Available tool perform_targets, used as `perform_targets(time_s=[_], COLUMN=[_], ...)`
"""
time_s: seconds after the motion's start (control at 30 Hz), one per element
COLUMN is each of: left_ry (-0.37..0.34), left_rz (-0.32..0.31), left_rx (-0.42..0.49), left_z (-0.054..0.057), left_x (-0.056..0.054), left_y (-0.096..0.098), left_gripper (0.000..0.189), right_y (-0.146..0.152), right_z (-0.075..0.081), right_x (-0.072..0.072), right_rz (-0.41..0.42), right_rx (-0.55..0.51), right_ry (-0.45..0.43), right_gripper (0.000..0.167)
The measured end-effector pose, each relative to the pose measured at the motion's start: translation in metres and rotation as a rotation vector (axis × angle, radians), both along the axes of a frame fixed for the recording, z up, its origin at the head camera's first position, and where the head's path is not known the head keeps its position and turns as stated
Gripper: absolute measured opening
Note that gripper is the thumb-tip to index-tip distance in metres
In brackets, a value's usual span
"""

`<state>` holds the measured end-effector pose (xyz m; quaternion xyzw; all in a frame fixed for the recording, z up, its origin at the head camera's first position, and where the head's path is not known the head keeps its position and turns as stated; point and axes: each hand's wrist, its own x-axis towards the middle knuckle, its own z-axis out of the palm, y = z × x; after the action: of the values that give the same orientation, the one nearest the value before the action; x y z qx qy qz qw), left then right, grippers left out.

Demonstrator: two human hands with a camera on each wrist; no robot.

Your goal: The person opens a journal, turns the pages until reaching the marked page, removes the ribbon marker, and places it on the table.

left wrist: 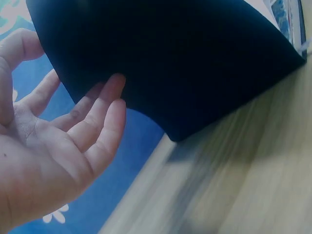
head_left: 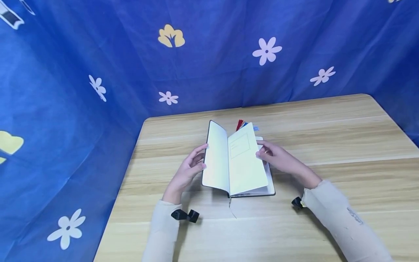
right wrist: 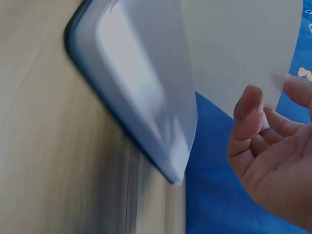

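A dark-covered notebook lies on the wooden table, its front cover raised at an angle and its white pages showing. My left hand holds the raised cover by its outer edge; in the left wrist view several fingers lie against the dark outer side. With thumb and finger, my right hand pinches the outer edge of a lifted page, which bears a faint printed rectangle. Beneath that page, the right wrist view shows the remaining page block. A thin ribbon hangs from the spine's near end.
Behind the notebook lie a red tassel and some small blue items, partly hidden by the pages. The wooden table extends to both sides. A blue flower-patterned cloth hangs along its back and left.
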<state>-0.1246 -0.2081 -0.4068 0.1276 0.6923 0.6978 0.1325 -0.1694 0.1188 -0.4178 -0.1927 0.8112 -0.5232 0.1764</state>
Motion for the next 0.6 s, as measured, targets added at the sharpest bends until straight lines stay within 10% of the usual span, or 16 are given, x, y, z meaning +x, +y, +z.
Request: perform_targets(time_s=[0.3, 0.6], left_ry=[-0.071, -0.071], left_rz=[0.038, 0.048], left_rx=[-0.040, -0.045], left_z=[-0.005, -0.010], left_x=[0.004, 0.006], left_y=[-0.017, -0.029], left_gripper=[0.069, 0.069], right_y=[-0.020, -0.050], right_z=[0.005, 0.027], right_x=[-0.002, -0.001], right_rz=[0.017, 0.060], right_rx=[-0.220, -0.175], right_ry=[-0.116, -0.109], right_gripper=[0.052, 0.052])
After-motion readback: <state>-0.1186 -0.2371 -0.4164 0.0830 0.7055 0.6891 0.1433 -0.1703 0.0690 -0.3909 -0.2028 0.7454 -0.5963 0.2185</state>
